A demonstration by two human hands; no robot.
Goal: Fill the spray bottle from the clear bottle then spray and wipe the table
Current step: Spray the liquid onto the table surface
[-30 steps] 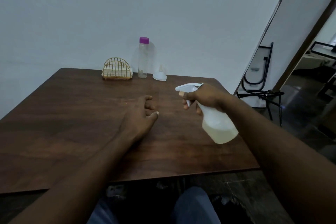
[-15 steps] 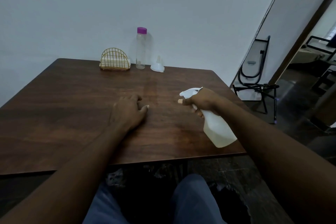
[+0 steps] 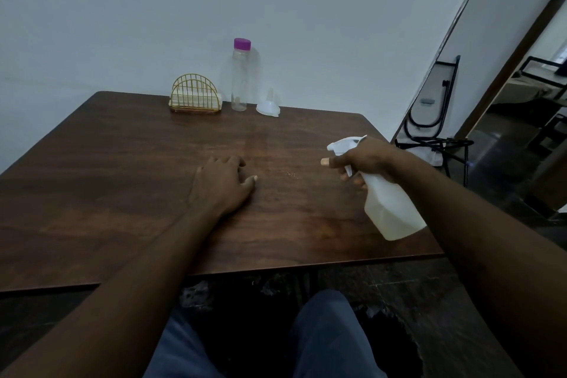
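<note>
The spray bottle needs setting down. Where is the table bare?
Bare: dark wooden table left of the left hand, and from it and the right hand, holding the white spray bottle, to the back row. Crowded: back edge, with gold wire napkin holder, purple-capped clear bottle, white funnel.

The right hand (image 3: pixel 365 159) grips the spray bottle (image 3: pixel 392 212) at 3 o'clock on the table (image 3: pixel 122 163), nozzle toward 9 o'clock. The left hand (image 3: pixel 221 187) rests at centre. The capped clear bottle (image 3: pixel 239 80) stands at 12 o'clock.

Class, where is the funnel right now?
In the head view, the funnel sits at the far edge of the table, just right of the clear bottle.
</note>
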